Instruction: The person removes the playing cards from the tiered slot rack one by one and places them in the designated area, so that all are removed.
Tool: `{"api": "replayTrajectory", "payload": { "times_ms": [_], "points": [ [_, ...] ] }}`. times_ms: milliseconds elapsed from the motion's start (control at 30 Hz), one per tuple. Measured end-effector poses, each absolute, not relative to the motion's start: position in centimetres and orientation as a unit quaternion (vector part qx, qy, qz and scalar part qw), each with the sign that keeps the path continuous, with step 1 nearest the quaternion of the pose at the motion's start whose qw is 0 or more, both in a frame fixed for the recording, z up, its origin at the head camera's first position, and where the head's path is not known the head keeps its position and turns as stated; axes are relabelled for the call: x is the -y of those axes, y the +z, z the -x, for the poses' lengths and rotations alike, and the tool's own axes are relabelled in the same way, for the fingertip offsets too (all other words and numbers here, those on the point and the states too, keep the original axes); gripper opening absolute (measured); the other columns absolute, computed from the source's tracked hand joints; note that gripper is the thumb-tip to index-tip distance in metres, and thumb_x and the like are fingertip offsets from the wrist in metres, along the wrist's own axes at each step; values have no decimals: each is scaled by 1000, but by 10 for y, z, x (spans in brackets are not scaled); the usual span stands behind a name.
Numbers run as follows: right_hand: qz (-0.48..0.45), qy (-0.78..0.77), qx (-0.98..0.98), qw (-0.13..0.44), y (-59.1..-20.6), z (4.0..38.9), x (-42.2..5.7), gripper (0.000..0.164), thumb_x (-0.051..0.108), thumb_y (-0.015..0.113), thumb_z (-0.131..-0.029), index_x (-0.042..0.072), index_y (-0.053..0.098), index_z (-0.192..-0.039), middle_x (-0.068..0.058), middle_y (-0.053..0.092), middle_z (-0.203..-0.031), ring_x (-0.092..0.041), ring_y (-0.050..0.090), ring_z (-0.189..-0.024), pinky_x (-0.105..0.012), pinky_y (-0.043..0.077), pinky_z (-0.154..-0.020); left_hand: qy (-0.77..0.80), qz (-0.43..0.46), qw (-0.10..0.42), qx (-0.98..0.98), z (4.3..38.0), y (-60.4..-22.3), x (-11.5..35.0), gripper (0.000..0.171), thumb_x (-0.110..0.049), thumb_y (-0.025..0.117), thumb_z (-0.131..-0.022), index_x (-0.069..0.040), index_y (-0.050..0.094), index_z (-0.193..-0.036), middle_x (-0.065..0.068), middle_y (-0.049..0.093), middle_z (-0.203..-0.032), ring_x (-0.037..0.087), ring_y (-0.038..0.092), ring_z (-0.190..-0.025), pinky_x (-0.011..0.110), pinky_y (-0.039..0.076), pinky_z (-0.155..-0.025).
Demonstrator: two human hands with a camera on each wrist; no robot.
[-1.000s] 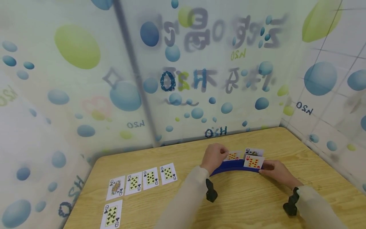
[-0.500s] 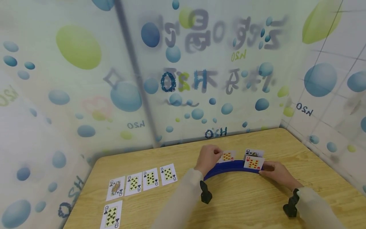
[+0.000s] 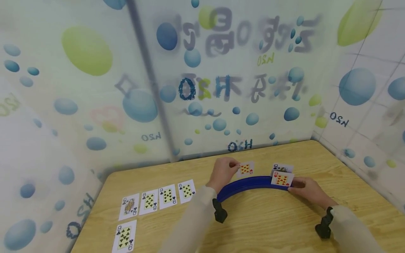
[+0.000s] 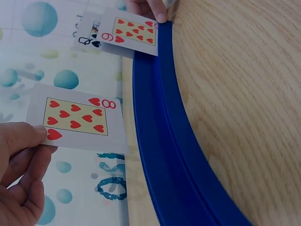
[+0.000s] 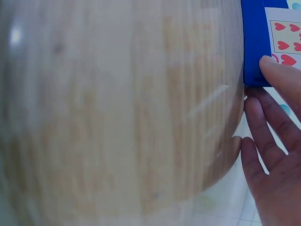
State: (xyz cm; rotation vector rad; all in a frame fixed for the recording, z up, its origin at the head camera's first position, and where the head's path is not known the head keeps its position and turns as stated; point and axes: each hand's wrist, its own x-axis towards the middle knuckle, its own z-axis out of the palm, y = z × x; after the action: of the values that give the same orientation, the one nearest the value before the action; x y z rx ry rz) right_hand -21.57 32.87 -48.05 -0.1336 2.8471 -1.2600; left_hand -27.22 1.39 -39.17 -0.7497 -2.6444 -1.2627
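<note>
In the head view my left hand [image 3: 223, 172] pinches the eight of hearts [image 4: 75, 117] by one edge between thumb and fingers. The card is up off the blue curved card holder [image 3: 246, 182], apart from its slot. At the holder's right end, my right hand [image 3: 311, 191] grips it, thumb in front near the card's corner and fingers at the end. The nine of hearts [image 3: 282, 179] stands in the holder there. Behind it stands a queen of spades [image 3: 282, 168], partly covered.
Face up on the wooden table [image 3: 265, 221] at the left lie a queen of clubs [image 3: 129, 206], an eight of clubs [image 3: 148, 201], a nine of spades [image 3: 167, 196], an eight of spades [image 3: 187, 191] and, nearer, a nine of clubs [image 3: 124, 237]. A patterned curtain [image 3: 205, 98] hangs behind.
My left hand has moved left and slightly up with the eight of hearts, away from the other standing cards. More of the holder shows now. My right hand stays at its end.
</note>
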Motion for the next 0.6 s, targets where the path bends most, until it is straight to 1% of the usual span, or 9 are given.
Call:
{"api": "replayTrajectory", "payload": {
  "times_ms": [333, 600],
  "points": [
    [45, -406, -913, 17, -478, 215, -329, 51, 26, 67, -84, -11, 54, -117, -20, 62, -104, -32, 58, -96, -46, 46, -81, -389, 260, 48, 883, 269, -383, 11, 10, -13, 63, -87, -11, 71, -94, -5, 66, -83, 4, 58, -74, 20, 48, -67],
    [46, -404, -913, 17, -478, 215, -328, 50, 23, 67, -84, -12, 54, -117, -21, 62, -105, -33, 58, -97, -47, 46, -82, -360, 263, 50, 894, 264, -373, 39, 11, -12, 63, -87, -11, 70, -94, -4, 66, -83, 7, 59, -75, 23, 48, -67]
  ]
}}
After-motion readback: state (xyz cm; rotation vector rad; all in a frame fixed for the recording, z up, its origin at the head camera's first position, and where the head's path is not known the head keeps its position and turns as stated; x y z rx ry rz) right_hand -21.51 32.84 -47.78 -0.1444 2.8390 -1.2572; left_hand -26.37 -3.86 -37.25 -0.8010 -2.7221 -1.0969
